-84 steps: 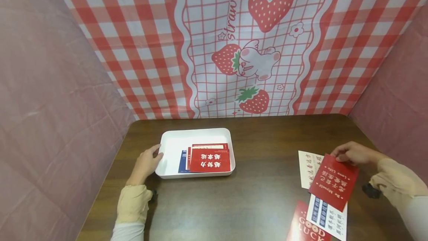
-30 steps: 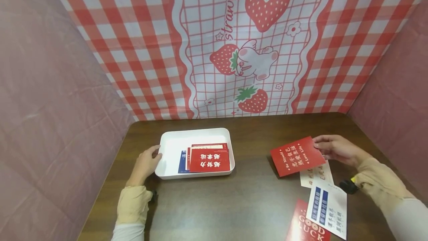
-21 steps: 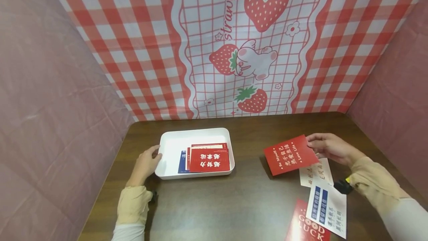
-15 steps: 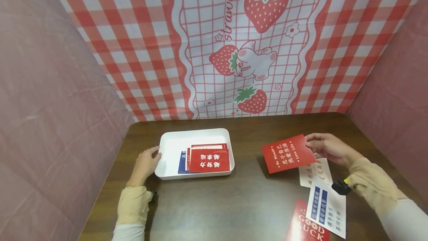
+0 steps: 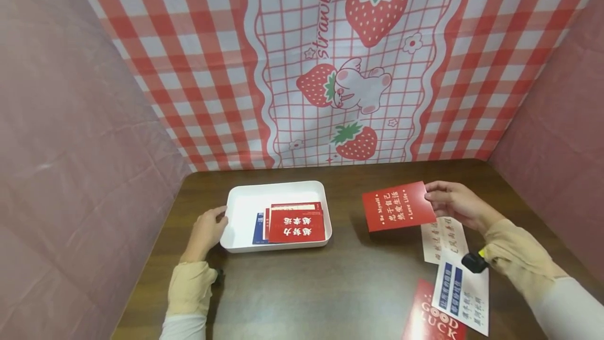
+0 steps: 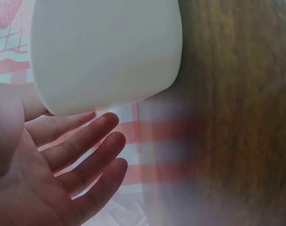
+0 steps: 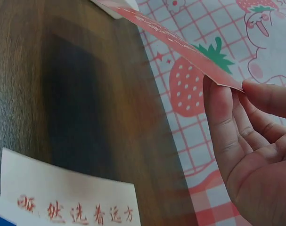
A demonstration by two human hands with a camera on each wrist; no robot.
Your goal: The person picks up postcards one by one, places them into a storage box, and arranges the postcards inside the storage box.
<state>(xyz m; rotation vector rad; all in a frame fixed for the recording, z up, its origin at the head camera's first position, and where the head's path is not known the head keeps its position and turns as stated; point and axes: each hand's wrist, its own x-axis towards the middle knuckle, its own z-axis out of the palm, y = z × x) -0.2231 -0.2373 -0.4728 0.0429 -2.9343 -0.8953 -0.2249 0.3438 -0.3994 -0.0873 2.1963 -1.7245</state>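
My right hand (image 5: 459,202) pinches a red card (image 5: 400,206) at its right edge between thumb and fingers. The card is held tilted over the table, and its shadow shows below it in the right wrist view. My left hand (image 5: 205,231) is at the left end of a white tray (image 5: 240,198), thumb over the rim and index finger against it; its other fingers (image 6: 93,165) stay loosely extended off the tray. Inside the tray lie several cards, a red card (image 5: 296,226) on top and a blue card (image 5: 258,229) partly covered at the left.
To the right on the brown table (image 5: 330,287), a cream card (image 5: 443,240), a white card with blue bands (image 5: 462,293) and a red "Good Luck" card (image 5: 431,319) overlap. A red-checked strawberry cloth (image 5: 198,67) hangs behind; pink cloth (image 5: 85,161) closes the sides.
My right hand has lifted the red card off the overlapping cards, turned it and carried it left and slightly farther back. The left hand stays at the tray.
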